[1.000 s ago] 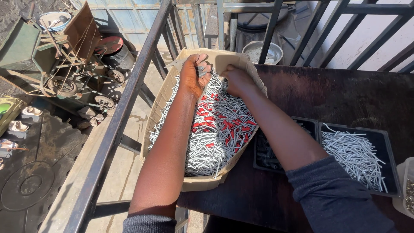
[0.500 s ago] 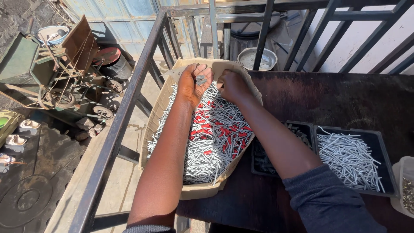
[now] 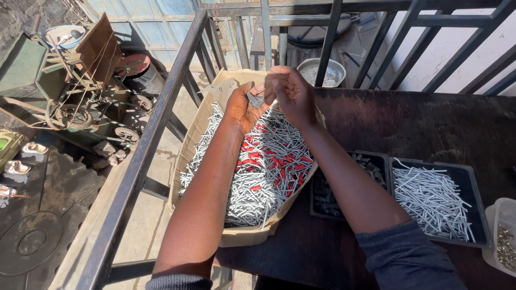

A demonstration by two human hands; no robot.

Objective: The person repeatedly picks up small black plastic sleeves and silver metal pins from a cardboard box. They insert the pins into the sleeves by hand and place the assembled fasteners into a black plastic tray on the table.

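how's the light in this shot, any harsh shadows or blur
Head view: hard sunlight, sharp focus, no motion blur. The arms throw dark shadows over the grey nails in the cardboard box. The left hand and right hand are lit from above. The dark table shows a mild sheen; railing lines bow slightly at the edges.

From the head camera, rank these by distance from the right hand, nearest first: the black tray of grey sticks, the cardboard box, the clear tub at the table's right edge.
From the right hand:
1. Cardboard box, directly beneath the hand, on the table's left.
2. Black tray of grey sticks, lower right on the table.
3. Clear tub, at the far right edge.
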